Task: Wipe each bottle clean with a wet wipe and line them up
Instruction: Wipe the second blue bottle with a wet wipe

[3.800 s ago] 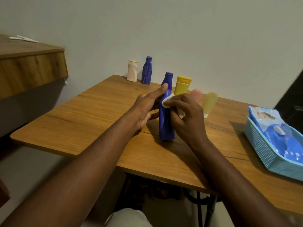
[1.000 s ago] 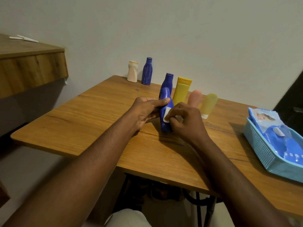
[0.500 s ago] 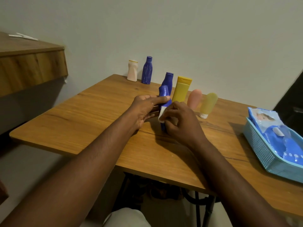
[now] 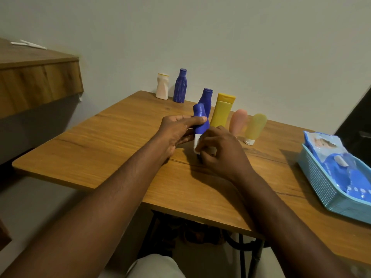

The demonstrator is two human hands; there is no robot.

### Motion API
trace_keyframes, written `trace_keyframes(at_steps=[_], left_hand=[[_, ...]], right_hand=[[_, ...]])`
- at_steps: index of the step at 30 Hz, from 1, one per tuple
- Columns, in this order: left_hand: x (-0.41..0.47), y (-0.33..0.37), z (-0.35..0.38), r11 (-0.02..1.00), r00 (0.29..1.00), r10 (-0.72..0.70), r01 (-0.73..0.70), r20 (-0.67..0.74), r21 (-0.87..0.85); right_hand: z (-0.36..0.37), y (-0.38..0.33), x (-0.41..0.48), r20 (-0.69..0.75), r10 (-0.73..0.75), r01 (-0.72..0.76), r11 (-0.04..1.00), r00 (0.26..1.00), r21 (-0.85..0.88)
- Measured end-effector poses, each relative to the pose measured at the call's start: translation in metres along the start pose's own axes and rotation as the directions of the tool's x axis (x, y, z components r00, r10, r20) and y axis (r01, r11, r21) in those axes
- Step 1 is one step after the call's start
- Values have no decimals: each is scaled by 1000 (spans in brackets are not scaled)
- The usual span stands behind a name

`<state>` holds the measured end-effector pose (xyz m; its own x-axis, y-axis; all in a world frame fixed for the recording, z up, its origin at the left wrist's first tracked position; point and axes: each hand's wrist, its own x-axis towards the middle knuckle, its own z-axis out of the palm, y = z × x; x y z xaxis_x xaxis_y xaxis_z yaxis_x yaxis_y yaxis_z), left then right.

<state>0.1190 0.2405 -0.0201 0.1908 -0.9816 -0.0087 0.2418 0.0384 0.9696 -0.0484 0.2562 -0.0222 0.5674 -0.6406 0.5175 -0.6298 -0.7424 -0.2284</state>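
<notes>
Left hand (image 4: 178, 135) grips a small blue bottle (image 4: 200, 122) round its neck and shoulder, thumb laid across the front. The bottle is tilted, cap end up, over the middle of the counter (image 4: 100, 145). Right hand (image 4: 222, 155) has its fingers curled, pinching a folded white wet wipe (image 4: 196, 145) against the bottle's lower part. The bottle's base is hidden behind that hand, so I can't tell if it touches the wood.

Just behind the hands, toward the far edge, is a slanted row:
- second blue bottle (image 4: 207, 98), upright
- yellow tube (image 4: 223, 111), cap up
- pink tube (image 4: 238, 121)
- pale green tube (image 4: 255, 127), standing on its white cap

At the far edge by the wall, a cream bottle (image 4: 162, 86) and a streaked blue bottle (image 4: 180, 86) stand side by side, apart from the row.

Along the right edge sits a light blue basket (image 4: 325, 189) holding a wipes pack (image 4: 329, 153).

A wooden shelf (image 4: 36, 77) stands left of the counter.
</notes>
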Motion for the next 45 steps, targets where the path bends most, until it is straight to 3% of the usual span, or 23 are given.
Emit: trace_keyframes(at_steps=[7, 10, 14, 17, 22, 25, 31, 40, 45], left_hand=[[1, 0, 0, 999, 1000, 27, -27, 4, 20], [1, -1, 0, 1000, 1000, 30, -30, -4, 10], [2, -1, -2, 1000, 999, 25, -25, -27, -4], [3, -2, -2, 1000, 999, 31, -31, -38, 3], [3, -1, -2, 999, 999, 32, -33, -27, -10], [2, -1, -2, 999, 1000, 12, -12, -12, -37], [0, 0, -2, 998, 999, -38, 39, 23, -56], [-1, -2, -1, 999, 992, -37, 34, 121, 27], [2, -1, -2, 1000, 999, -24, 24, 24, -10]], right_hand=[[1, 7, 1, -159, 208, -203, 978, 965, 48], [-1, 9, 1, -200, 174, -149, 980, 964, 136], [0, 1, -3, -22, 12, -10, 997, 1000, 81], [1, -1, -3, 30, -1, 0, 1000, 1000, 20], [1, 5, -2, -138, 142, -131, 988, 980, 86], [2, 9, -1, -221, 119, -94, 988, 968, 120], [6, 9, -1, -109, 2, 17, 985, 994, 171], [9, 15, 0, -168, 59, -18, 971, 984, 238], [8, 12, -2, 11, 22, -24, 977, 1000, 213]])
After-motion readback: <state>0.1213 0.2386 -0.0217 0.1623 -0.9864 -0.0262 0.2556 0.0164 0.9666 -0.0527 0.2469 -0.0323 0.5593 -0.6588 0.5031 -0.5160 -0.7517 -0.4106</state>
